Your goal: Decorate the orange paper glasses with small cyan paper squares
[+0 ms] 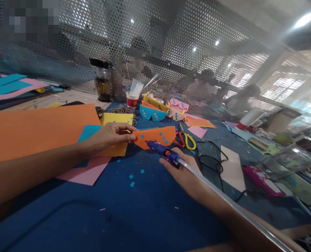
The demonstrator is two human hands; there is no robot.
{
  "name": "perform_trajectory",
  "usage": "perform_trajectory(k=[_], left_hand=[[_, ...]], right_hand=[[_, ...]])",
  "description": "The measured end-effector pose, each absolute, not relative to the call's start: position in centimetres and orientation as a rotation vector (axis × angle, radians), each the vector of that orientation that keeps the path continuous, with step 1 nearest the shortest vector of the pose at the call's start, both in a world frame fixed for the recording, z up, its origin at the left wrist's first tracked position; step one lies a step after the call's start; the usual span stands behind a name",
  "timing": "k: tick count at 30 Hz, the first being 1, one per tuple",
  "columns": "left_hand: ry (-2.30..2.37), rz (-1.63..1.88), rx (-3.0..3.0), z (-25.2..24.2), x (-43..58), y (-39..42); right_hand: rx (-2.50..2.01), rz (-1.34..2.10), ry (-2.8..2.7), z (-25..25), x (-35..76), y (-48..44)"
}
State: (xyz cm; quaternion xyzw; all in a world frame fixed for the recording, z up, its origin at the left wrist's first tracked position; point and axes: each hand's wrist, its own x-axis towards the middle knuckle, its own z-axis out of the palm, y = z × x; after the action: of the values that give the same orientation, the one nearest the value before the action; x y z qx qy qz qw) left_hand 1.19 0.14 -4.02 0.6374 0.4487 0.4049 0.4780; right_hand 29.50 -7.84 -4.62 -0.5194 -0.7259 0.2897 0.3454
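Note:
My left hand pinches the left end of an orange paper cutout, which carries several small blue paper squares. In my right hand is a blue hot glue gun, gripped by its handle. A long clear glue stick runs out of the gun's back toward the lower right. The nozzle is at the lower left part of the cutout's face; whether it touches the paper I cannot tell. Loose blue squares lie on the blue tabletop below.
Scissors with red and yellow handles lie behind the right hand, near a black cord. Decorated paper cutouts stand at the back by a paper cup and a jar. A large orange sheet covers the left. A perforated screen rises behind.

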Motion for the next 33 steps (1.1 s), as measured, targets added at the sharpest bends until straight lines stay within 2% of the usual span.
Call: perform_trajectory(k=[33], left_hand=[[1.012, 0.979, 1.479, -4.62, 0.82, 0.44]], right_hand=[[-1.41, 0.676, -1.952, -4.26, 29.62, -7.78]])
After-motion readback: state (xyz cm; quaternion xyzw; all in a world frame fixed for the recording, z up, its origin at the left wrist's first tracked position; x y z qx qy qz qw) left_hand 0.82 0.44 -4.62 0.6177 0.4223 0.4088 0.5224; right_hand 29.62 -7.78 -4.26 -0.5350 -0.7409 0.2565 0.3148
